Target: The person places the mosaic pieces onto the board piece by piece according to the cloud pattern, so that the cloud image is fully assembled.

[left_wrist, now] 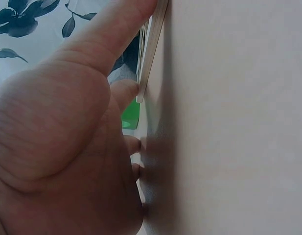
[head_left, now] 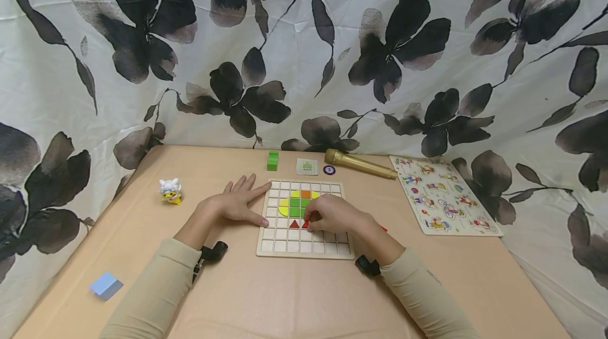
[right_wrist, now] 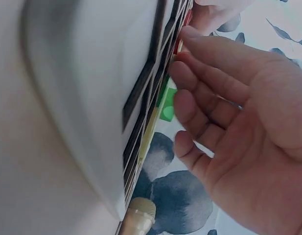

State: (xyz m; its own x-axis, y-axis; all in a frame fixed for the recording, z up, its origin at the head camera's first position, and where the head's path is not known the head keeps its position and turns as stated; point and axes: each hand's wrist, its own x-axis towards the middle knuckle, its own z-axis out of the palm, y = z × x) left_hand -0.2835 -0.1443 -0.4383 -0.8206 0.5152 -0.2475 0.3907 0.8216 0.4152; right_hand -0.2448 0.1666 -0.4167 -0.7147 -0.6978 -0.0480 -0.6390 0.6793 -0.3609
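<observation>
A white gridded board (head_left: 281, 247) lies flat on the table. On it are green square tiles (head_left: 298, 207), yellow curved tiles (head_left: 283, 207), an orange tile (head_left: 306, 194) and a red triangle tile (head_left: 294, 224). My right hand (head_left: 339, 216) pinches a second red triangle tile (head_left: 306, 225) at the board, right beside the first; the right wrist view shows thumb and fingertips at the red. With fingers spread, my left hand (head_left: 233, 204) rests at the board's left edge, its thumb and index finger touching it. The right hand hides part of the board.
Behind the board stand green blocks (head_left: 273, 161), a patterned card (head_left: 307, 167), a round purple token (head_left: 329, 170) and a gold microphone (head_left: 361, 163). A picture board (head_left: 444, 199) lies right. Leftward are a toy figure (head_left: 170, 191) and a blue block (head_left: 106, 286). A red piece (head_left: 383, 228) shows behind the right wrist.
</observation>
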